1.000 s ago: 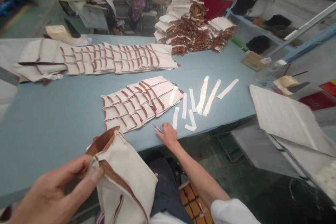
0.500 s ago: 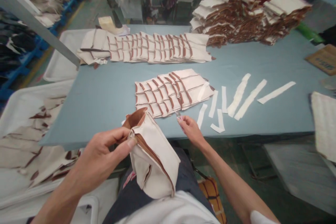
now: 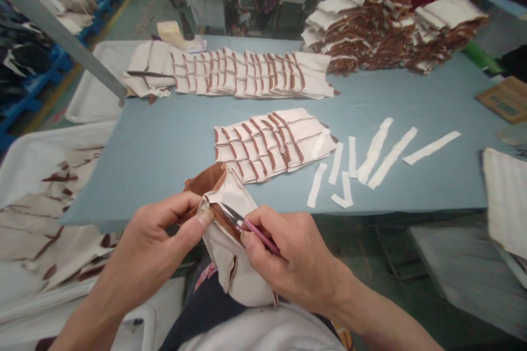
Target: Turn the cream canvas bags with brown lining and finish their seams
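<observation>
My left hand (image 3: 164,247) is closed, its thumb and fingers pinching the upper seam of a cream fabric pouch (image 3: 242,285) with brown lining. The pouch hangs in front of my lap, its brown inside showing at the top. In my closed right hand (image 3: 292,252) are thread snips (image 3: 261,236) with a pink handle. Their slim metal blades lie along the pouch's brown-edged opening, with the tips close to my left thumb. Right behind the pouch, an overlapping row of cream pieces with brown edges (image 3: 257,148) lies on the blue table (image 3: 164,137).
Several white strips (image 3: 374,151) lie right of the near row. A longer row of cream pieces (image 3: 239,74) runs along the back, beside a tall pile of cream and brown pieces (image 3: 370,22). White bins (image 3: 28,148) with fabric stand left; a metal post (image 3: 69,33) rises there.
My right hand has come left and nearer from the table's front edge, bringing the thread snips to the pouch's opening. My left hand keeps its pinch with little movement.
</observation>
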`<state>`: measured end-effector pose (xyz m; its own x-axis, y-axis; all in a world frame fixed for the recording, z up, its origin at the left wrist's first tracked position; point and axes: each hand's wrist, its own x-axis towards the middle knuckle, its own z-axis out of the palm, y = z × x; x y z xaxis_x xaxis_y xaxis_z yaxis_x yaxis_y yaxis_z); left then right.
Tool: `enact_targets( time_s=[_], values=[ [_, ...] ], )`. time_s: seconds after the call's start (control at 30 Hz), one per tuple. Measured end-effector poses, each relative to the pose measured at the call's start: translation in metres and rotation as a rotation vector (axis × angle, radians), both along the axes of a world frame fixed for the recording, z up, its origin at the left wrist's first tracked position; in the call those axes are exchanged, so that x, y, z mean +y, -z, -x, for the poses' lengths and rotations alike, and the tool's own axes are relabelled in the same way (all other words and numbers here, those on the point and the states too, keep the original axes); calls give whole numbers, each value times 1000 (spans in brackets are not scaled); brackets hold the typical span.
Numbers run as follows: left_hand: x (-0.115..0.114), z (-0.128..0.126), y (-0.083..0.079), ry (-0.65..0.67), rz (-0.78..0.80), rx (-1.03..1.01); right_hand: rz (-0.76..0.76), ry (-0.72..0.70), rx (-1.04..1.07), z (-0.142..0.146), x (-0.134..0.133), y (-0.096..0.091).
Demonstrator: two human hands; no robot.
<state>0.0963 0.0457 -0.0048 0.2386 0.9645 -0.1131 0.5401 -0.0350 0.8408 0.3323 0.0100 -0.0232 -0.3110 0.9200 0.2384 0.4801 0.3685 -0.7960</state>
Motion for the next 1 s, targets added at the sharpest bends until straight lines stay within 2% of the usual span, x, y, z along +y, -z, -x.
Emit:
enact_targets(
  time_s=[0.23,0.4,0.7,1.0],
  values=[
    [-1,-3,-3,3,-36,3,-89,5,-74,5,3,1],
    [0,-4,2,3,-48,-10,-123,10,-120,4,4,3],
    [0,-3,3,-3,-58,22,-310,42,-226,5,7,3],
    [4,-2,6,-2,-109,55,-362,141,-247,16,7,11]
  ],
)
